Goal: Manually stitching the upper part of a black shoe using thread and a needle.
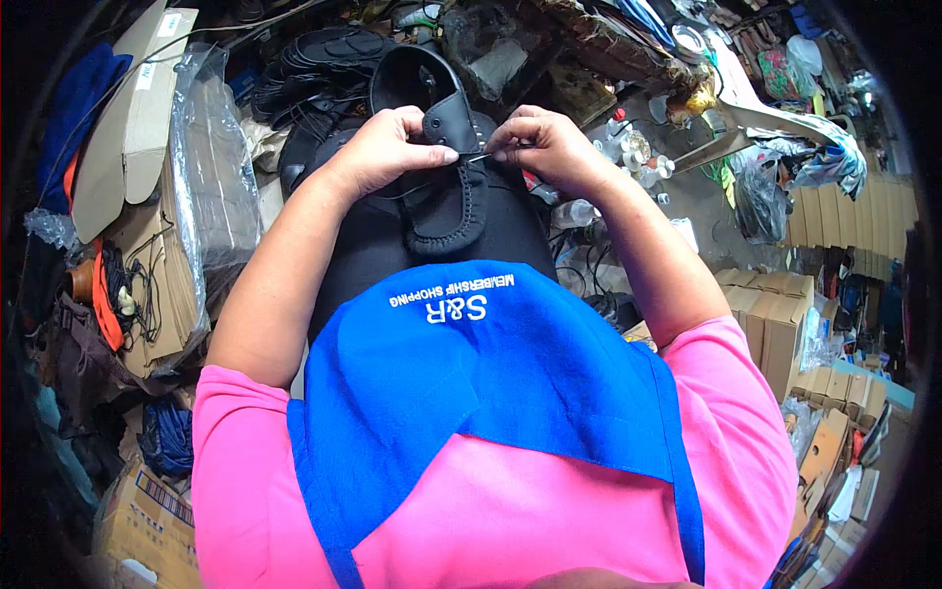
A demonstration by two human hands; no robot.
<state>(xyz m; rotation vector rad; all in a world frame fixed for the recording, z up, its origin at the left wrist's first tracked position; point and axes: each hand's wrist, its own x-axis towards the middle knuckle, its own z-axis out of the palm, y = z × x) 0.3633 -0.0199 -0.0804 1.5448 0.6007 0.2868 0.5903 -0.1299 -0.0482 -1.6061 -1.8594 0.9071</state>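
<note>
A black moccasin-style shoe [444, 211] rests on my lap, its toe toward me and its heel opening away. Raised stitching runs around its toe. My left hand [385, 152] grips the side of the shoe near an eyelet flap, thumb pressed by the seam. On the other side my right hand [549, 147] pinches a thin, needle-like metal piece [475, 157] whose tip meets the seam beside my left thumb. A dark thread seems to trail left of the shoe; its full path is hard to make out. My right fingertips are partly hidden.
A blue apron [392, 344] covers my front. Black shoe pieces [319, 74] are heaped beyond my left hand. Cardboard and a plastic-wrapped sheet [211, 167] stand at left. Clear bottles [577, 213] lie at right, near plastic bags [760, 201] and cardboard boxes [775, 319].
</note>
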